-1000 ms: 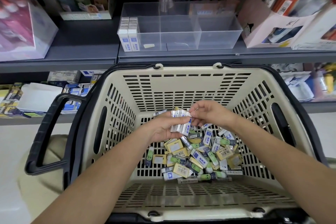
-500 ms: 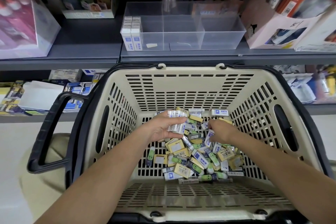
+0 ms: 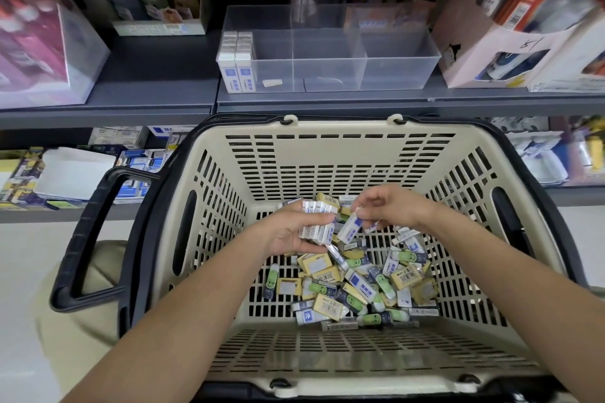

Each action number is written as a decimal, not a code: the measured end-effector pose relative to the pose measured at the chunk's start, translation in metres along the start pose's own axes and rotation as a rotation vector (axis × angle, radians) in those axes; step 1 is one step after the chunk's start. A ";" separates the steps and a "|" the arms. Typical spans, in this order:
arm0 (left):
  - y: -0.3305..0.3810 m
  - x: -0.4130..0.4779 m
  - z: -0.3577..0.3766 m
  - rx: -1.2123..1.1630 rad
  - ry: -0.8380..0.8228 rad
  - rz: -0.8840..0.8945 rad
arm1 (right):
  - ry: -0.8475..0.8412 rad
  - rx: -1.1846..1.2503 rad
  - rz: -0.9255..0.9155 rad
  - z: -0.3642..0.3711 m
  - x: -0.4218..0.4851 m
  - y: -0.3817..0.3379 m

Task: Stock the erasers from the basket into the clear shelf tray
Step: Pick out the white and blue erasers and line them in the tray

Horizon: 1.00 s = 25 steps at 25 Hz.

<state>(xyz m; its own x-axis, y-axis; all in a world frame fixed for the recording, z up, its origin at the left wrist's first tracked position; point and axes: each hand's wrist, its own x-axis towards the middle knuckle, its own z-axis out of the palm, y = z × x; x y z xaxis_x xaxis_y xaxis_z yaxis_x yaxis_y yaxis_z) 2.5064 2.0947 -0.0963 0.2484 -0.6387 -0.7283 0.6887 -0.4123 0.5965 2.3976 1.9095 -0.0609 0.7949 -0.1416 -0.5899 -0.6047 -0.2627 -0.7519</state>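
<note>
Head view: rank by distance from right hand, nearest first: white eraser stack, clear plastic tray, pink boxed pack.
1. White eraser stack, in the left hand, beside the right hand.
2. Clear plastic tray, shelf ahead.
3. Pink boxed pack, shelf's far left.

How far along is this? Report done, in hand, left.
Done: two eraser rows stand leftmost in the clear tray. In hand: the left hand grips a stack, the right hand pinches one eraser. Left: a mixed pile in the basket; the tray is mostly bare.
</note>
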 end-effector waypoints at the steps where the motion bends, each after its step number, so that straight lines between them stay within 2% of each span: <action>1: 0.001 -0.001 0.001 0.003 -0.018 -0.010 | -0.013 0.049 -0.023 0.005 -0.001 -0.003; 14: 0.004 -0.002 0.008 -0.014 -0.154 0.052 | 0.059 0.303 -0.143 0.022 -0.006 -0.016; 19: 0.004 -0.001 0.007 -0.028 -0.047 0.039 | 0.043 0.482 -0.084 0.011 0.007 0.002; 20: 0.005 -0.001 0.006 -0.041 -0.027 0.040 | 0.104 0.414 -0.061 0.006 0.012 0.009; 21: 0.005 0.000 0.005 -0.046 -0.014 0.044 | 0.191 0.219 -0.036 0.001 0.017 0.018; 23: 0.003 0.000 0.004 -0.057 0.008 0.053 | 0.311 -0.369 0.037 -0.006 0.025 0.040; 25: 0.002 0.001 0.003 -0.062 0.027 0.055 | 0.261 -0.775 0.090 -0.004 0.029 0.059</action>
<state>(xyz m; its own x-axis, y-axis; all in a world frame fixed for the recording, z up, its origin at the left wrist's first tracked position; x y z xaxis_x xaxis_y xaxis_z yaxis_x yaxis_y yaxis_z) 2.5062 2.0913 -0.0949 0.3052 -0.6411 -0.7041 0.7140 -0.3352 0.6147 2.3855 1.8861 -0.1211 0.7887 -0.3860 -0.4785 -0.5377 -0.8105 -0.2324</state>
